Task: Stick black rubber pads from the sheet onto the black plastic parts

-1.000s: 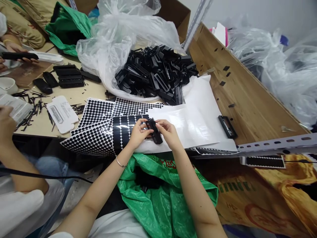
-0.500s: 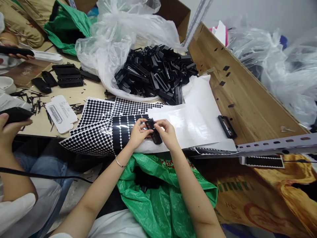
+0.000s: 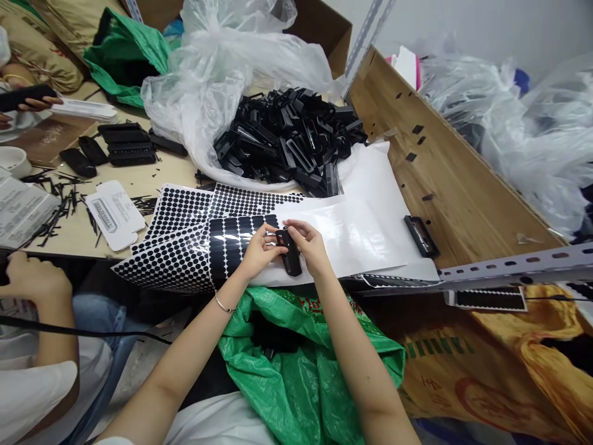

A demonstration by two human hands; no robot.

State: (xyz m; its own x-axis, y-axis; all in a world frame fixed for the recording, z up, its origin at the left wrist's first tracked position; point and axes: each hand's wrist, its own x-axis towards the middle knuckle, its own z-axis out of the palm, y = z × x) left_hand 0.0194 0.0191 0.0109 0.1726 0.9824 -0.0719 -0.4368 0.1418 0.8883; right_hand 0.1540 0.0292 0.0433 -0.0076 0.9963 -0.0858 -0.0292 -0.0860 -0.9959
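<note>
A small black plastic part (image 3: 291, 254), oblong with a smooth face showing, is held over the sticker sheets. My left hand (image 3: 260, 252) pinches its left side between thumb and fingers. On its upper right end, my right hand (image 3: 309, 246) has its fingertips closed on the same part. Just left of my hands lies a strip sheet of black oblong stickers (image 3: 227, 247), on top of sheets of round black dots (image 3: 176, 207). White backing paper (image 3: 370, 228) spreads beneath and to the right. An open green woven bag (image 3: 306, 383) sits below my forearms, dark inside.
A heap of black plastic parts (image 3: 296, 139) spills from a clear plastic bag (image 3: 194, 105) behind my hands. One black part (image 3: 420, 236) lies by the wooden side board (image 3: 463, 167). A flattened white box (image 3: 115, 215) is at left, near a co-worker's hand (image 3: 39, 281).
The black part has been turned in my fingers, so its smooth face now shows. At left, the nearby co-worker's hand has dropped below the table edge.
</note>
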